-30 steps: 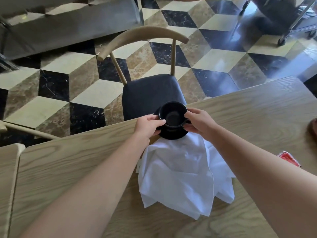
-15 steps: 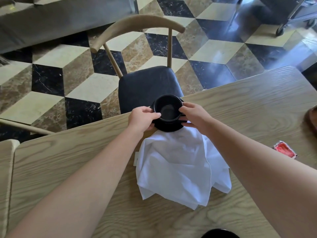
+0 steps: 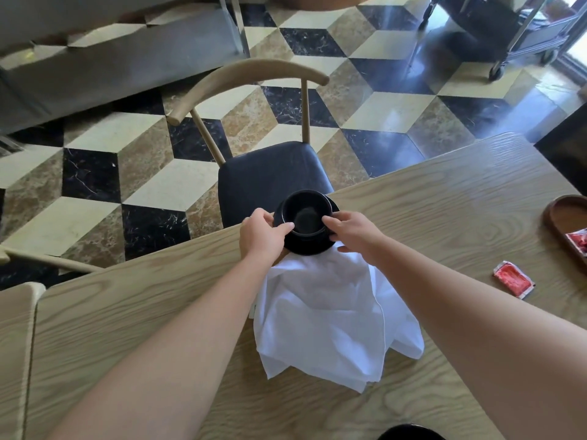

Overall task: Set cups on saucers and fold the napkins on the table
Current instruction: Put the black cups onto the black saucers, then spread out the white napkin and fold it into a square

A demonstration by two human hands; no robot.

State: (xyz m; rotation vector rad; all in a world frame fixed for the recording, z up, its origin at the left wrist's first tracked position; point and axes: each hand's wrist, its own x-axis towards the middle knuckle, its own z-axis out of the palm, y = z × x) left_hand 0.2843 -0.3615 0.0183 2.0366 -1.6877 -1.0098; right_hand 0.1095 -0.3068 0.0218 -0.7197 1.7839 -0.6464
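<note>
A black cup (image 3: 305, 214) stands on a black saucer (image 3: 309, 246) at the far edge of the wooden table (image 3: 444, 198). My left hand (image 3: 261, 231) grips the cup and saucer from the left, and my right hand (image 3: 351, 230) holds them from the right. A crumpled white napkin (image 3: 330, 315) lies on the table just in front of the saucer, between my forearms; the saucer's near rim rests on its far edge.
A wooden chair with a dark seat (image 3: 270, 176) stands just beyond the table edge. A red sachet (image 3: 513, 282) lies on the right, near a brown wooden tray (image 3: 559, 223) holding more sachets. A black rim (image 3: 409, 433) shows at the bottom edge.
Both hands stay on the cup and saucer at the table's far edge. The view has shifted, bringing the brown tray and the black rim at the bottom into sight.
</note>
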